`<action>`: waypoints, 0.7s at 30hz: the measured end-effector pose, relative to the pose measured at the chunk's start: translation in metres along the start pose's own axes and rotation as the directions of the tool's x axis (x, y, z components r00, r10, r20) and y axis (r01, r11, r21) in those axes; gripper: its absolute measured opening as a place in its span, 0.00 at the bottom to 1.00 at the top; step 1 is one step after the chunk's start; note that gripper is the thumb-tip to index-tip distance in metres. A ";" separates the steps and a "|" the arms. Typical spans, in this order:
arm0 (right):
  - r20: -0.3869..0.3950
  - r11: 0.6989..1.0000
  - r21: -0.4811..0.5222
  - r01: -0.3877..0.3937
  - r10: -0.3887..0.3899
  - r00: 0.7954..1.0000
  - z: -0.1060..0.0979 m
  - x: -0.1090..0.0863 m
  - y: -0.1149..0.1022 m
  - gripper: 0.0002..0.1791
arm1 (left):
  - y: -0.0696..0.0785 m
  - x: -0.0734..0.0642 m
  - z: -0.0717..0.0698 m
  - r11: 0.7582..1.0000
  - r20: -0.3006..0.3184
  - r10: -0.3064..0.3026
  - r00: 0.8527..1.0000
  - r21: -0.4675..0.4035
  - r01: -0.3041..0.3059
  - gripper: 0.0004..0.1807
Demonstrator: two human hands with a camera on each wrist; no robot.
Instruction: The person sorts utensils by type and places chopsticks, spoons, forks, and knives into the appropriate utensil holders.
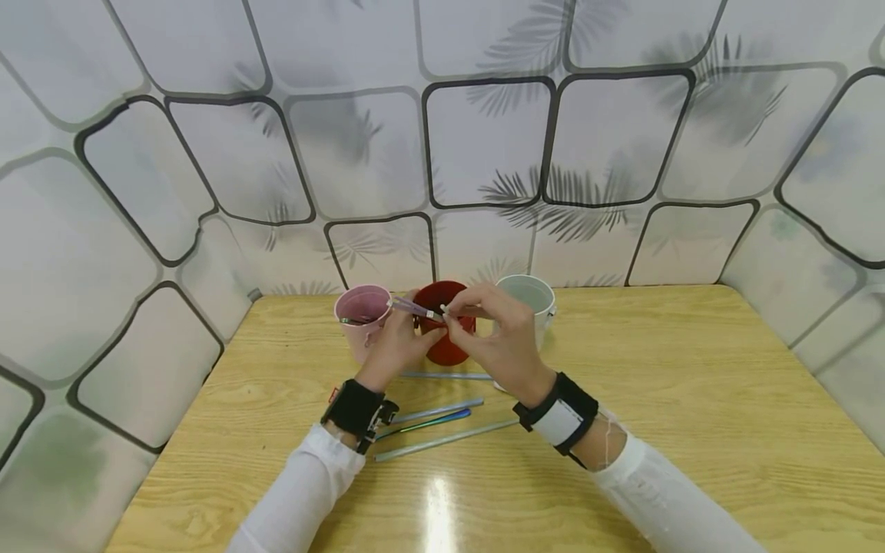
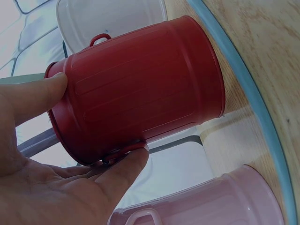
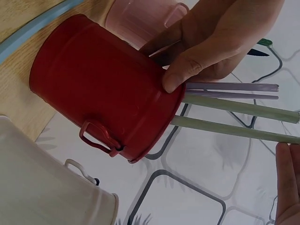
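A small red bucket [image 1: 448, 353] with side handles stands on the table, and my left hand [image 1: 401, 342] grips it near the rim. In the left wrist view the thumb presses the rim of the bucket [image 2: 140, 84], with the other fingers by a handle. Purple straws [image 3: 234, 87] and green straws [image 3: 239, 108] stick out of its mouth. My right hand [image 1: 501, 330] is over the bucket, thumb and fingertips together at the tip of a green straw [image 3: 234, 130]. Only some of its fingers [image 3: 287, 183] show at the edge of the right wrist view.
A pink bucket [image 1: 349, 330] with slim things inside stands to the left, a white bucket [image 1: 528, 288] to the right. In front lie blue straws [image 1: 442, 409], a shiny blue-green stick [image 1: 432, 422] and a pale green straw [image 1: 442, 440]. Patterned fabric [image 1: 484, 153] surrounds the wooden table [image 1: 657, 384].
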State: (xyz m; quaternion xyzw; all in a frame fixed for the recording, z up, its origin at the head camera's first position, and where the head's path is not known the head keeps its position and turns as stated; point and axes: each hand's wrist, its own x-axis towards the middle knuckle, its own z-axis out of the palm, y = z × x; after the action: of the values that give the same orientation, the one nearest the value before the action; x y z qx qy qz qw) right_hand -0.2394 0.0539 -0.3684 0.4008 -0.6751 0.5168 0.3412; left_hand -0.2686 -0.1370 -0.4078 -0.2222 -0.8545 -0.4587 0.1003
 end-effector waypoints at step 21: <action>0.135 0.997 -0.050 -0.054 0.060 0.989 0.008 -0.010 0.021 0.12 | 0.001 -0.001 0.000 1.000 0.004 -0.017 1.000 0.023 0.017 0.30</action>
State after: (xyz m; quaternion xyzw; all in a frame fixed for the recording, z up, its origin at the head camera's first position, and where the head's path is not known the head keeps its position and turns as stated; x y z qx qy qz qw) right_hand -0.2542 0.0511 -0.3879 0.4078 -0.7198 0.4819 0.2887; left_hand -0.2673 -0.1370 -0.4075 -0.2149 -0.8618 -0.4491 0.0971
